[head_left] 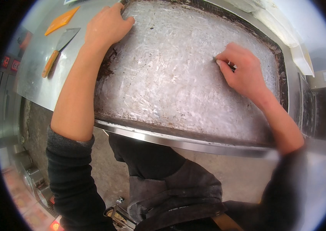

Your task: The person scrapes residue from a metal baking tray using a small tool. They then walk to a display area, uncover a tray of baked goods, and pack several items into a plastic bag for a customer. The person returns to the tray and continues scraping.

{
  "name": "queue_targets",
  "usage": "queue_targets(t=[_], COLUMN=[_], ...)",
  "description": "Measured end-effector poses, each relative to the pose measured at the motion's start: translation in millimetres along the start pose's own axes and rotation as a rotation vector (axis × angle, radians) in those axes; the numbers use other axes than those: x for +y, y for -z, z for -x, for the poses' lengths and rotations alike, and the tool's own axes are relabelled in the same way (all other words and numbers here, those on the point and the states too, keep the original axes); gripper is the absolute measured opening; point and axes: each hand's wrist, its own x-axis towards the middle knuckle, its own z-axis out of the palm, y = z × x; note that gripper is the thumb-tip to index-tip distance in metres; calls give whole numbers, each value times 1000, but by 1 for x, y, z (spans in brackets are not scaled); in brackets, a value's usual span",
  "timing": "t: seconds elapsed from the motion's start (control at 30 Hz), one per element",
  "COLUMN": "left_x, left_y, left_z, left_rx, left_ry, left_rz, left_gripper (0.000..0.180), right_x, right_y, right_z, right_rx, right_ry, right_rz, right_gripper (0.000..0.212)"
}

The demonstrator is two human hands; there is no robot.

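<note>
Nearest the body, the person's dark grey trousers (182, 181) stand close to the front edge of the steel-topped counter (35, 82). The black ribbed sleeve (72, 173) on the left arm ends short of the forearm, presumably to keep cloth off the work.

On the counter, directly before the person, lies a large rectangular grey metal tray (163, 84), its face scuffed and its rim crusted dark brown. Lying flat and close in, it probably lets both hands reach well across it.

Over the tray's right part is the right hand (243, 67), fingers curled and thumb brought up to them in a close pinch. That grip has hold of a small dark piece (214, 59); only its tip shows clearly, so what it is cannot be told. The short hold likely gives fine control near the surface.

To the left of the tray, a scraper with a triangular metal blade and a wooden handle (50, 63) rests on the counter, handle toward the person, seemingly within easy reach.

Farther off, the left hand (108, 26) is at the tray's far left edge, thumb spread inward, perhaps steadying it. Its fingertips are hidden, so how tightly that grip closes cannot be told. Beside it lies a flat orange four-sided piece (62, 21).
</note>
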Motion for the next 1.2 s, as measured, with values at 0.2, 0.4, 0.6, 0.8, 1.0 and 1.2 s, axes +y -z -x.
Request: queue_targets(t=[0.2,0.4,0.6,0.8,1.0,1.2], left_x=[0,0,0,0,-1,0], left_y=[1,0,2,1,-1,2], left_z=[-1,0,-1,1,0,1], left_rx=[-13,8,-14,2,7,4], left_ry=[-5,-6,7,13,9,7], left_rz=[21,15,16,26,32,41], left_gripper=[57,57,57,56,55,56], right_x=[1,3,0,0,0,-1], right_y=[1,1,1,1,1,2], right_z=[0,0,0,0,0,-1], right_rx=[16,19,8,37,33,20], right_ry=[20,66,43,94,74,78], right_rz=[0,4,16,31,57,35], right_gripper=[2,3,1,4,1,4])
